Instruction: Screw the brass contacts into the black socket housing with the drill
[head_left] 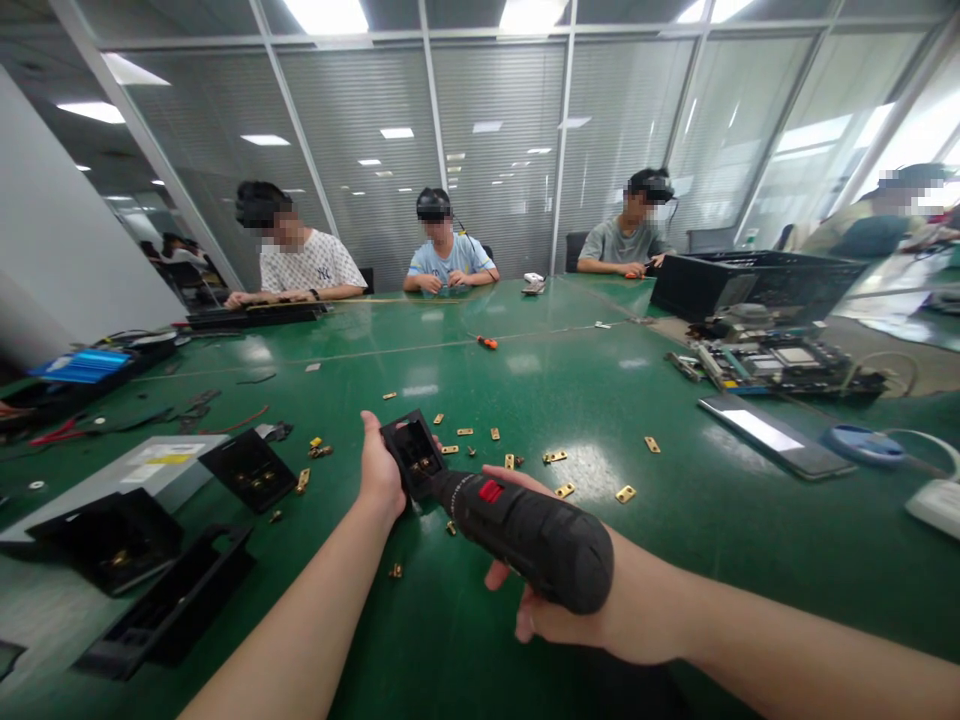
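My left hand [381, 470] is closed on a small black plastic box [411, 440], tilted with its open side toward me. Brass-coloured metal shows inside it. In my right hand [555, 590] is a black cordless drill [525, 535] with a red switch on top. Its nose points into the box; the bit's tip is hidden. Around the box lie several small brass plates [565, 490] with holes, and a few brass screws [396, 571].
To the left sit two similar black boxes [251, 470], a long black plastic part [172, 600] and a silver metal case [150, 465]. A phone [772, 435], a circuit board [787, 360] and a black computer case [750, 280] are on the right. Several people [450, 255] sit across the green table [420, 350].
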